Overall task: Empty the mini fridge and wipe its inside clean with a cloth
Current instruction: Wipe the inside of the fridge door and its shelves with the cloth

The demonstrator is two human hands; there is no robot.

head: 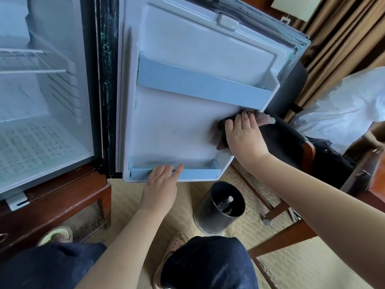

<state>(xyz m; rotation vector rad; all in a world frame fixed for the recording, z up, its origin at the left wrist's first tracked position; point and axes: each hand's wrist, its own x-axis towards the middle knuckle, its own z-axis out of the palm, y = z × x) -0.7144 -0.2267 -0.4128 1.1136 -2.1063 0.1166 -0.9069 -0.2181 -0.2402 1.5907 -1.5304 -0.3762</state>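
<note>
While the mini fridge (41,105) stands open on its wooden stand (62,192) with a wire shelf (31,61) inside, the right hand (243,138) holds a dark cloth (265,118) against the inside of the door (177,126), near its right edge and just under the upper door shelf (198,84), with its fingers (244,117) close together and bent over the cloth. The left hand (160,184) rests on the front of the lower door shelf (198,172), its fingers straight and a little spread. On the floor below the door stands a round bin (208,217) with a bottle (226,202) in it.
</note>
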